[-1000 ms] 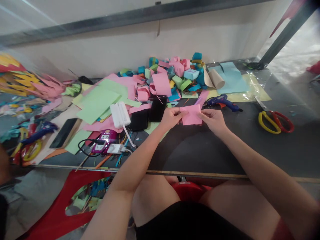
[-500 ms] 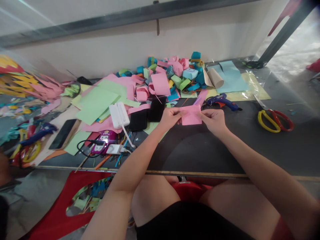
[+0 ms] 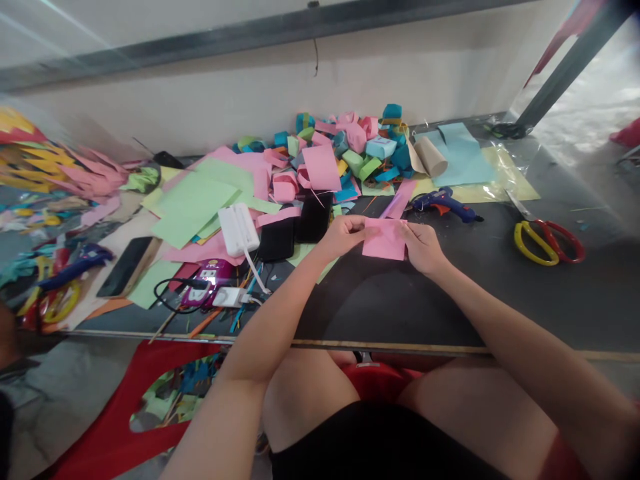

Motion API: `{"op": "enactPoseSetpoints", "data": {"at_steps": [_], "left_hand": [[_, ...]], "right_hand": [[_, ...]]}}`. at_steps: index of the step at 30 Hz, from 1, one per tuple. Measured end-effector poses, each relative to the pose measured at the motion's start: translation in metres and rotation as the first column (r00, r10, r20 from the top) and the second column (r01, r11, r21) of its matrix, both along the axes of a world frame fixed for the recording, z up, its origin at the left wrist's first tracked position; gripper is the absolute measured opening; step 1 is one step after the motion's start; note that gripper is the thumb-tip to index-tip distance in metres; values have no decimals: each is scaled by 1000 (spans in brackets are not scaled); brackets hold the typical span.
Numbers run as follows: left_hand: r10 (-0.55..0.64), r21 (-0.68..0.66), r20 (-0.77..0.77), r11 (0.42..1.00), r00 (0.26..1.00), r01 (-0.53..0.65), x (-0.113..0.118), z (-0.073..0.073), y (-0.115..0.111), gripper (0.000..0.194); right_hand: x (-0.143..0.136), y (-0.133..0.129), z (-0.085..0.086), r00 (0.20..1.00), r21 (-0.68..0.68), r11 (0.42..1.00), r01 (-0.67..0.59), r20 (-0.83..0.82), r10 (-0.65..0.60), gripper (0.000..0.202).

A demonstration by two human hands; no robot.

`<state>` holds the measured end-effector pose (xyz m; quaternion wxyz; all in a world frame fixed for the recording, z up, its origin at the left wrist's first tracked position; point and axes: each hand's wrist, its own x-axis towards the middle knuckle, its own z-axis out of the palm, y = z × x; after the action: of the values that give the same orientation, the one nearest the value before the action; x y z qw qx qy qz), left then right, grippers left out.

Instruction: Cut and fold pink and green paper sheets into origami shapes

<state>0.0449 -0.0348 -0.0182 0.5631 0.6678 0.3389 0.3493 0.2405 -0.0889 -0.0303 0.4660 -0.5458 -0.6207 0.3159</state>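
The small pink paper (image 3: 384, 241) is held between the two hands over the dark counter (image 3: 500, 293), near its middle; whether its lower edge touches the surface, I cannot tell. The left hand (image 3: 344, 237) has its fingers pinched on the paper's left edge, and the right hand (image 3: 423, 247) has its fingers clamped on the upper right corner. Just beyond the paper lies a pink strip (image 3: 401, 199), with a blue glue gun (image 3: 447, 203) to its right. Farther right rest scissors (image 3: 558, 241) with one yellow and one red handle. Left of the hands are two flat black objects (image 3: 314, 220), a white device (image 3: 238, 230) with a cable, and a purple power strip (image 3: 213, 275). Behind these, light green sheets (image 3: 197, 203) overlap, and a heap of coloured paper loops (image 3: 356, 137) sits by the wall, beside a brown tube (image 3: 432, 157)
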Motion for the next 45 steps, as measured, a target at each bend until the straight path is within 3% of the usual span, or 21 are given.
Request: {"op": "enactPoseSetpoints", "data": {"at_steps": [4,10,18,21,25,29,35,37,42,45], "left_hand": [[-34,0,-4,999,999,34,-2,-3,2,47],[-98,-117,42,988,994,102,-1,-9,2,41],[23,-90,41,996,999,-19,-1,-17,6,44],[46,-108,77,993,996,-38,2,-25,8,48],[163,-138,156,980,974,-142,8,-40,12,54],[238,-159,195,965,951,-209,11,-45,13,55],[302,-149,234,950,924,-273,12,-39,12,54],[261,-163,235,960,936,-227,10,-37,12,54],[-93,-165,65,981,994,102,4,-31,8,55],[-61,-161,29,985,998,65,5,-27,5,58]], "right_hand": [[1,-1,-2,998,-102,994,-47,-49,42,73],[1,-9,3,994,103,995,6,110,-17,71],[2,-8,2,953,196,975,-104,300,42,68],[4,-7,1,929,144,979,-141,362,80,69],[8,-1,-3,864,74,965,-253,465,191,73],[10,5,-8,858,66,969,-239,481,178,73],[7,5,-10,906,89,982,-169,405,119,72],[5,5,-10,924,87,983,-162,363,120,73],[8,8,-10,956,62,985,-161,256,140,73],[10,10,-10,967,10,981,-192,171,187,73]]}}
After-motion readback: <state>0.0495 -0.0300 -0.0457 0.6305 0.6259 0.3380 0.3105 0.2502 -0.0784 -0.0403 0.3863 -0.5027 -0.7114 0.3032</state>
